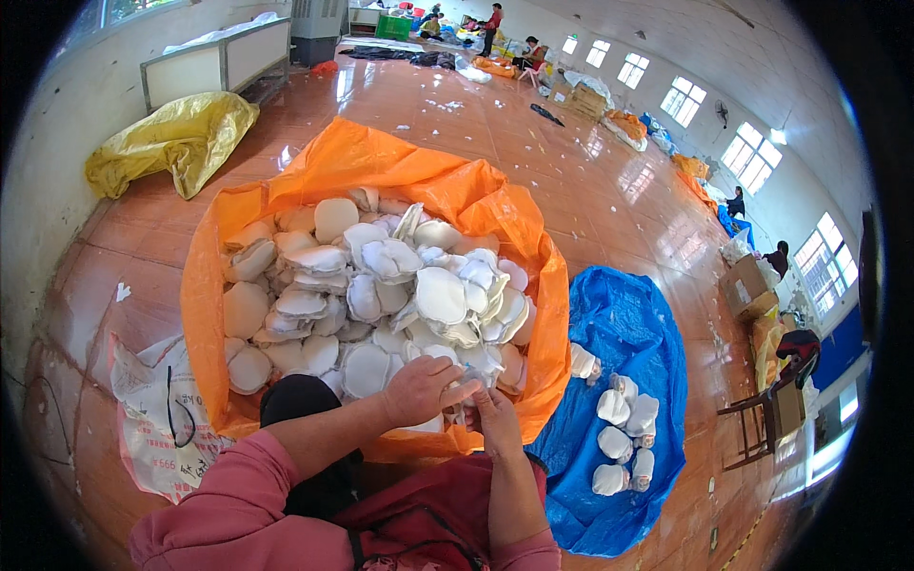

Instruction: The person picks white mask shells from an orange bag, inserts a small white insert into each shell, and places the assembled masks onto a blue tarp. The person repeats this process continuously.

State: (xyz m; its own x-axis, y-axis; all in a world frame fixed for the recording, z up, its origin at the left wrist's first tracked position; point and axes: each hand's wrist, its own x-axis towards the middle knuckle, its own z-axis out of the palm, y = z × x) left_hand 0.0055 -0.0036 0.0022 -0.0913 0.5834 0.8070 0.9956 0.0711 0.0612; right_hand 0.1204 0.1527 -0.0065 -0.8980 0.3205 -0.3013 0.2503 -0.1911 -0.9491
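Note:
A large orange plastic sack [362, 152] stands wide open before me, heaped with white, rounded fabric pads [441, 295], many in loose stacks. Over its near right edge my two hands meet. My left hand [424, 388] is closed, with its fingers pressed together toward the right one. My right hand [493, 419] pinches at the same spot, thumb and fingers bent. Something small and pale shows between them, too hidden to name. Pads lie just beyond the fingertips.
Right of the sack, a blue plastic sheet [619, 314] bears several bundles of white pads [614, 443]. A printed white sack [157, 419] lies at left, a yellow sack [190, 138] by the wall. A wooden chair [762, 419] stands far right; people sit and stand farther back.

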